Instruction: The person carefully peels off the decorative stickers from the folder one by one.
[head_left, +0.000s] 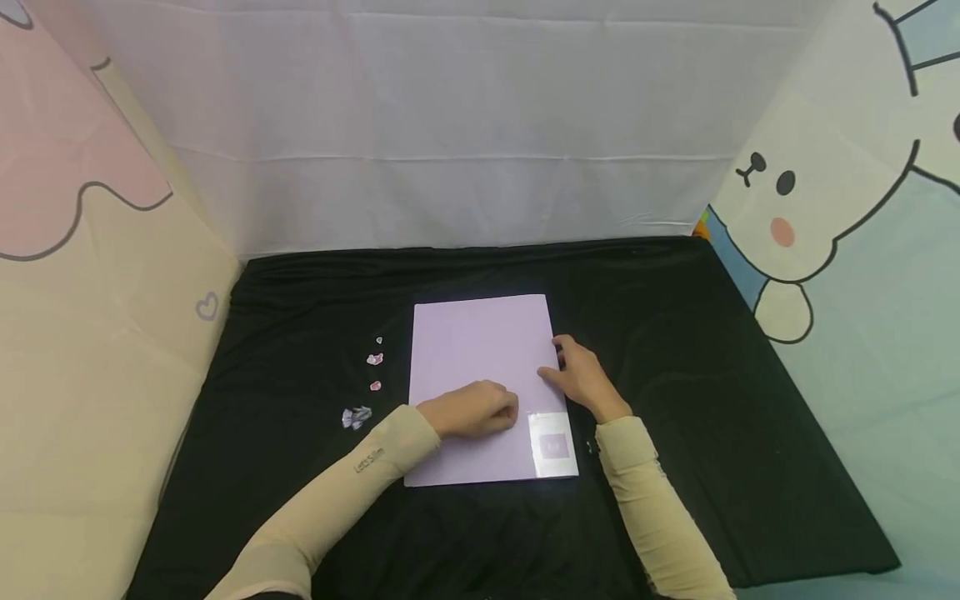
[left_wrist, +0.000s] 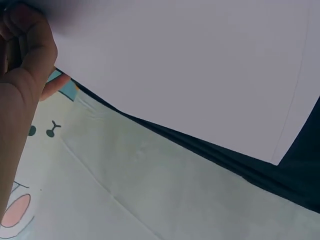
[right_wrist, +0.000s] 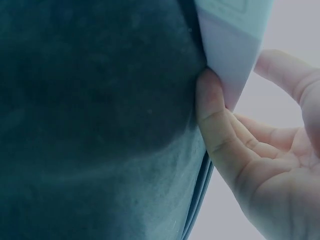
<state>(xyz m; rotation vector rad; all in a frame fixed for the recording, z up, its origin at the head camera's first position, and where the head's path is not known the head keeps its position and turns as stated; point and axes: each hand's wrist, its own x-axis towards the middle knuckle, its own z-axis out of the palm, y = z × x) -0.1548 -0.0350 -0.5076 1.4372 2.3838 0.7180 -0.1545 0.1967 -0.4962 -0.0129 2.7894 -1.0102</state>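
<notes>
A lilac folder (head_left: pixel 480 350) lies on a black cloth, with a shiny clear patch (head_left: pixel 553 445) at its lower right corner. My left hand (head_left: pixel 474 408) rests over the folder's lower middle, its fingers curled in. In the left wrist view the curled left hand (left_wrist: pixel 27 50) shows nothing held, though its fingertips are partly hidden. My right hand (head_left: pixel 583 379) holds the folder's right edge, thumb on the top face. Seen from the right wrist, the fingers (right_wrist: pixel 212 100) lie along the folder's side (right_wrist: pixel 230 60).
Left of the folder lie several small cut-out stickers: a pink one (head_left: pixel 375 359), a smaller pink one (head_left: pixel 376 386) and a larger grey-purple one (head_left: pixel 356 417). A tiny pale piece (head_left: pixel 589 447) lies by the right sleeve. A white sheet (head_left: pixel 480 125) hangs behind the black cloth (head_left: pixel 315 300).
</notes>
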